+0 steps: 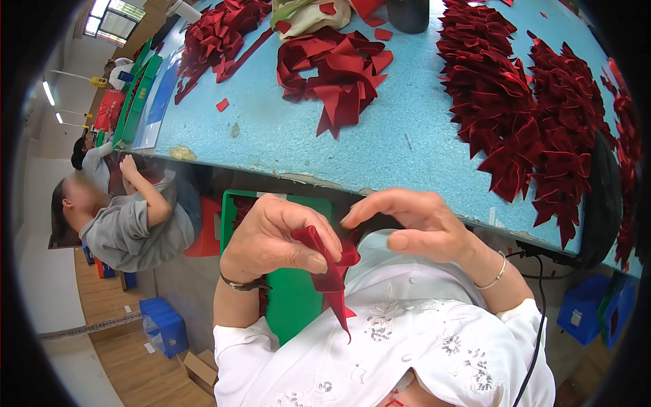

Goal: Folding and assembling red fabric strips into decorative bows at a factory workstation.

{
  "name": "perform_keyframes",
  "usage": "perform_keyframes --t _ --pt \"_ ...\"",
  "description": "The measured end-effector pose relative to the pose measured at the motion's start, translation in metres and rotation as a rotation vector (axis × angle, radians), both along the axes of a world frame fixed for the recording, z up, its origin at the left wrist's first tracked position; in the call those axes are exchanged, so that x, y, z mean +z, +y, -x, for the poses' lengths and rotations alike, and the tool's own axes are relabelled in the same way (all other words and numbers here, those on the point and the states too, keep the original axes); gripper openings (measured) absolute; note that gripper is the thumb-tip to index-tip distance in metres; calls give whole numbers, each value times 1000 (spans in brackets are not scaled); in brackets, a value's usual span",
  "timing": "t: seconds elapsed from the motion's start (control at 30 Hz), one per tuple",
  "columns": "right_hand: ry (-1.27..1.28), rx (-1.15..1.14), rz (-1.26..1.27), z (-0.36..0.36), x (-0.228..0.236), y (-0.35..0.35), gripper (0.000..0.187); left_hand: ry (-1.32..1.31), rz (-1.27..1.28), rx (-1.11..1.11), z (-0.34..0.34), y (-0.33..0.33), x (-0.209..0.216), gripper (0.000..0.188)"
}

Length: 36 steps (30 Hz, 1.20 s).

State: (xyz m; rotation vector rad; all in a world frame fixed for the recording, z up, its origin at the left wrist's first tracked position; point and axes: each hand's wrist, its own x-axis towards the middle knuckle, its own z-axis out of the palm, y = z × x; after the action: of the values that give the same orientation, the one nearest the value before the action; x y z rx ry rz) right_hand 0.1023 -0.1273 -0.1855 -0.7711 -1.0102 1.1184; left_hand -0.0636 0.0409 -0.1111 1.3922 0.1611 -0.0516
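Note:
Between the thumb and fingers of my left hand (274,234) is a dark red ribbon bow (330,279), its tails hanging down in front of my white blouse. My right hand (413,224) is a little to the right of it, fingers and thumb apart, with nothing between them. Both hands are in front of the table's near edge. A loose heap of red ribbon (332,74) lies on the light blue table (251,136) beyond my hands. To the right, finished-looking red bows (485,95) lie in long overlapping rows.
A green crate (295,305) stands below my left hand. Another red ribbon pile (220,34) and a dark cylinder (408,15) are at the back of the table. A black bag (602,203) hangs at the right edge. On the left sits a person in grey (135,224).

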Motion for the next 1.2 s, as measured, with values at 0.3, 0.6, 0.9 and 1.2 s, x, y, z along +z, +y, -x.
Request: perform_keyframes --t 0.3,0.6,0.9,1.2 --pt "-110 262 108 -2 -13 8 15 190 -143 -15 -7 -3 17 17" --pt "-261 91 223 -10 7 1 12 277 -230 48 -7 -7 14 18" --pt "-554 -26 111 -25 9 -4 12 293 -197 177 -14 -17 8 17" --pt "-372 -115 265 -32 20 -7 9 239 -277 233 -24 -21 0 18"
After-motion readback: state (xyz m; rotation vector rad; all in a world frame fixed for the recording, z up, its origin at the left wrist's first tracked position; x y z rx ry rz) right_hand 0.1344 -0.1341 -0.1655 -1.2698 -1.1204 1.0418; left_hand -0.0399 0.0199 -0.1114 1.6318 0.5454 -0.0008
